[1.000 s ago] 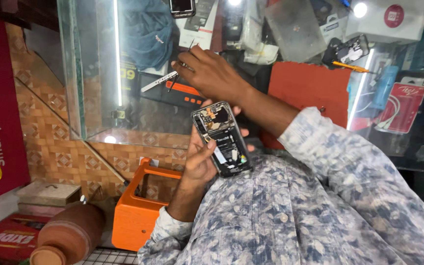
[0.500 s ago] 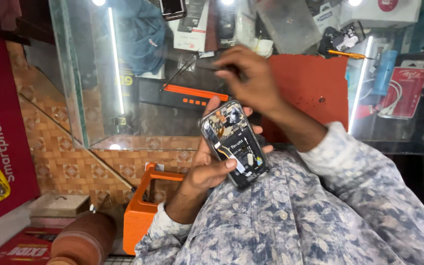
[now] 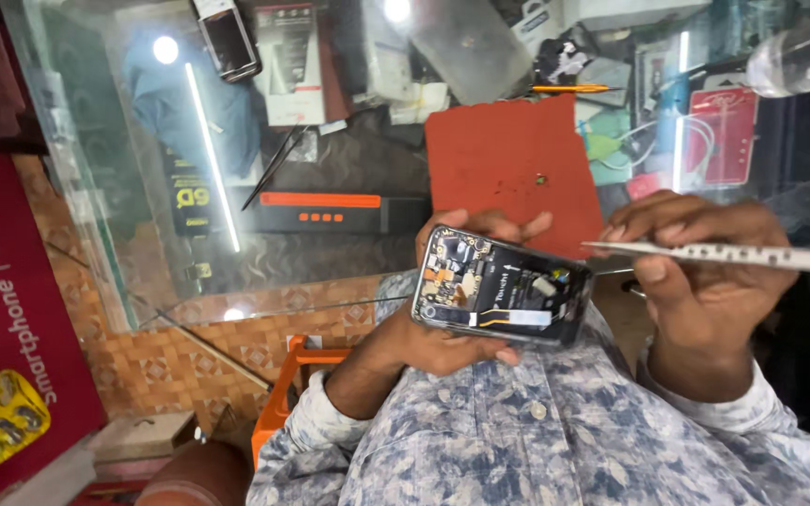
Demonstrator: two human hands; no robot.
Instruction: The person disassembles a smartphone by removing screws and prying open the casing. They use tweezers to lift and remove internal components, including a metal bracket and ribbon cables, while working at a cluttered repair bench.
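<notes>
My left hand (image 3: 428, 345) holds an opened smartphone (image 3: 499, 295) with its back cover off. The circuit board, orange flex cable and dark battery area face up. My right hand (image 3: 696, 272) pinches a pair of silver tweezers (image 3: 705, 251) just right of the phone. The tweezer tip points left toward the phone's right end, and I cannot tell whether it touches. Both hands are above my lap, in front of a glass counter.
A red work mat (image 3: 508, 169) lies on the glass counter (image 3: 142, 244) behind the phone. A black bar-shaped device with an orange stripe (image 3: 330, 211), black tweezers (image 3: 274, 167), a yellow-handled tool (image 3: 569, 89) and another phone (image 3: 227, 37) also rest there. An orange stool (image 3: 283, 394) stands below.
My right hand drew back from the counter with silver tweezers and came beside the phone. My left hand turned the phone more level. The view shifted right.
</notes>
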